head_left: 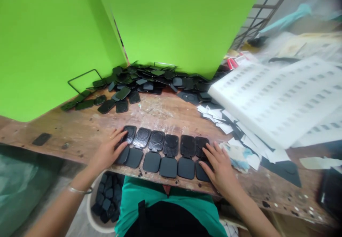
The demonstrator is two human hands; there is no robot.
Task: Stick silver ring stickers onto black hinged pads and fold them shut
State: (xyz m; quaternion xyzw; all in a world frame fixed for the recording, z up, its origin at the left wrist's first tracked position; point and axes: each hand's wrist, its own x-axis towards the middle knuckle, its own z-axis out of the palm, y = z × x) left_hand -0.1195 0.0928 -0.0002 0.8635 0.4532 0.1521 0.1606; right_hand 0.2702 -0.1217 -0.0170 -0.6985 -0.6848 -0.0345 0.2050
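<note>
A row of several black hinged plastic cases lies opened flat along the table's front edge. Their far halves (156,140) have a ridged surface with a round ring; the near halves (168,167) are smooth and matte. My left hand (108,151) rests at the row's left end, fingers stretched out over the leftmost case (130,134). At the other end my right hand (220,164) lies with fingers spread on the rightmost case (201,147). Neither hand grips anything that I can see.
A heap of black flat pieces (149,82) lies against green boards (171,23). To the right are a white perforated foam sheet (278,98), paper scraps (213,115) and a stained cloth (236,156). Below the wooden table (80,130) stands a bucket of black pieces (91,208).
</note>
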